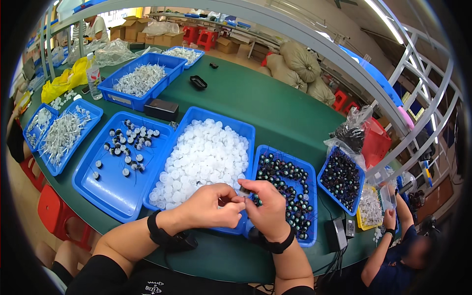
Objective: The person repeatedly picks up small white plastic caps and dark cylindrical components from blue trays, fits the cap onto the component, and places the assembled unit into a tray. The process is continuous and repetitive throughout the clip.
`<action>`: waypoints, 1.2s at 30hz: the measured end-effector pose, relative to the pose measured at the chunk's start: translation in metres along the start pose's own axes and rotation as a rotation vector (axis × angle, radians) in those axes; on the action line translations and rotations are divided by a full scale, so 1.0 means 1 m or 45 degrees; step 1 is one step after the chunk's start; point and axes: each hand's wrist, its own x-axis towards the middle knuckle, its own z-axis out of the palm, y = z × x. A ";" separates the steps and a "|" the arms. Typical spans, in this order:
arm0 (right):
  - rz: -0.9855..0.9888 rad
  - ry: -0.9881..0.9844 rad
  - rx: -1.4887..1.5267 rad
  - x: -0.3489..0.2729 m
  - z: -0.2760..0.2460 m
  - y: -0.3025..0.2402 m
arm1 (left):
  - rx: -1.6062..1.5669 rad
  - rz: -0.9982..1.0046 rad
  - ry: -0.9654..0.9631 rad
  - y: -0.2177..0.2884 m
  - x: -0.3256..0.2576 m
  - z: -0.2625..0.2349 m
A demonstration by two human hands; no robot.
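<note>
Far left: yellow bag, clear plastic bottle, blue tray of white wired parts. Black box just beyond the near trays. Small black dish on green table. Red stools far back, tan sacks far right.

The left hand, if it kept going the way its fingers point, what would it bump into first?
The left hand points right, so it would probably meet the right hand at once; their fingertips already seem to touch over a small part too tiny to identify.

Boxes and bags at the edges of my bench

Brown cardboard boxes far back; a yellow bag left; a clear plastic bag beside it; tan sacks behind right.
</note>
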 end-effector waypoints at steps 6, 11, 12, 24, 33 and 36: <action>0.058 -0.066 0.147 0.004 0.000 -0.005 | -0.199 -0.198 0.115 -0.010 0.007 -0.002; 0.232 -0.020 0.148 0.003 -0.008 -0.004 | -0.211 -0.246 0.047 -0.007 0.007 -0.003; 0.192 -0.049 0.108 0.003 -0.009 -0.003 | -0.185 -0.265 0.019 -0.009 0.006 -0.003; 0.257 -0.238 0.262 0.004 -0.017 0.003 | 0.744 0.629 -0.103 -0.009 0.011 -0.010; 0.155 -0.206 0.351 0.003 -0.020 0.004 | 0.163 0.172 -0.101 0.000 0.002 -0.003; 0.299 -0.185 0.436 0.002 -0.016 -0.003 | 0.211 0.220 -0.076 0.003 0.001 -0.006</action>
